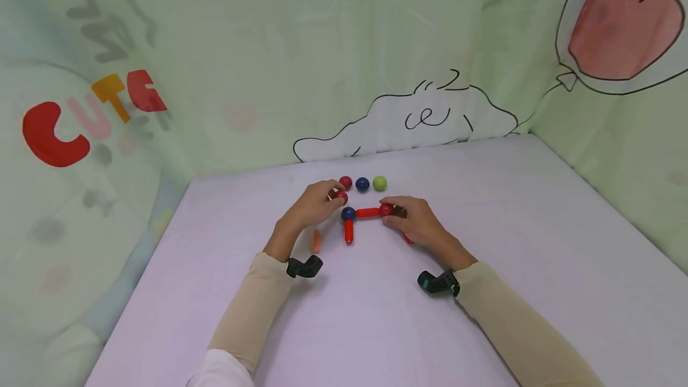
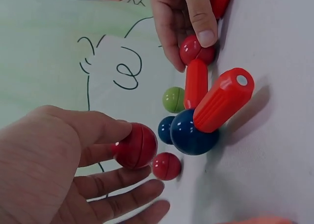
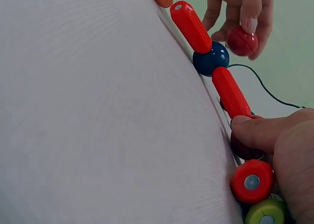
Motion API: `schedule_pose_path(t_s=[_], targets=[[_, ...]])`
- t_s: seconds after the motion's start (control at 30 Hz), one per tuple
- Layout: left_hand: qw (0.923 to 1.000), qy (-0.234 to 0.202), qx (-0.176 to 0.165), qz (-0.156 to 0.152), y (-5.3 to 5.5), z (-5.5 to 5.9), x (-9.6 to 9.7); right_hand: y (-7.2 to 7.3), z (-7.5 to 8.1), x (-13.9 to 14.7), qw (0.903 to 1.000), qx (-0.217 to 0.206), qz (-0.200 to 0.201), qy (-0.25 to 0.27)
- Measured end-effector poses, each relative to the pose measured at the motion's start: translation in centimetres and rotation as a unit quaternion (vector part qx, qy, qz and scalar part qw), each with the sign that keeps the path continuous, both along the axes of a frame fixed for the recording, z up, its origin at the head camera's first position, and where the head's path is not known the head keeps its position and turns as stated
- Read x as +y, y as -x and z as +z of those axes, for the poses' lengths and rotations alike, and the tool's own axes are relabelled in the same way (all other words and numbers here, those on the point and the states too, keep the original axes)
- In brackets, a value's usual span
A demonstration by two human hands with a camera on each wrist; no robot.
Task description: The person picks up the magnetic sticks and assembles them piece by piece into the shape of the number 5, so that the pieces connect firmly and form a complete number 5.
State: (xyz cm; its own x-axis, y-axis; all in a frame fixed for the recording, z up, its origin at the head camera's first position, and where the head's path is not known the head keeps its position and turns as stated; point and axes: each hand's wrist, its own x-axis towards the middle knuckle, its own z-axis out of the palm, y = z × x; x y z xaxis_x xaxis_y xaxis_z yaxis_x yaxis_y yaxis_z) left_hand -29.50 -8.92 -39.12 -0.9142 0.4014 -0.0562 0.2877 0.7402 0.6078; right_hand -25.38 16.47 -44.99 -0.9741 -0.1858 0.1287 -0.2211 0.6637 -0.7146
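My left hand (image 1: 317,203) pinches a glossy red ball (image 2: 136,146) between thumb and finger, just above the table. My right hand (image 1: 416,218) grips another red ball (image 1: 386,210), which sits at one end of a red rod (image 1: 368,212). That rod's other end joins a blue ball (image 1: 348,214). A second red rod (image 1: 349,232) sticks out of the blue ball toward me. By the right palm, the right wrist view shows another red rod's end (image 3: 252,182) and a green piece (image 3: 266,213); how they connect is hidden.
Behind the hands stand a loose red ball (image 1: 346,183), a blue ball (image 1: 362,184) and a green ball (image 1: 380,183) in a row. An orange rod (image 1: 316,241) lies near the left wrist. A printed cloth backdrop (image 1: 269,76) rises behind the white table (image 1: 344,327).
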Motion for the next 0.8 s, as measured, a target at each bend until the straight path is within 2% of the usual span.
schedule_pose_path(t_s=[0.2,0.43,0.63,0.8], targets=[[0.9991,-0.033,0.007,-0.024,-1.6,0.4,-1.2,0.1,0.2,0.0,1.0,0.004,0.001,-0.001],[0.997,-0.064,-0.016,-0.04,-3.3,0.3,-1.9,0.2,0.2,-0.1,1.0,0.003,-0.001,-0.002],[0.9967,-0.055,-0.024,-0.055,-4.5,0.1,-1.8,0.2,0.4,-0.2,1.0,0.002,-0.006,-0.008],[0.9939,-0.054,-0.011,-0.096,-5.2,-0.6,-1.9,0.1,0.4,-0.3,1.0,-0.003,-0.004,-0.008]])
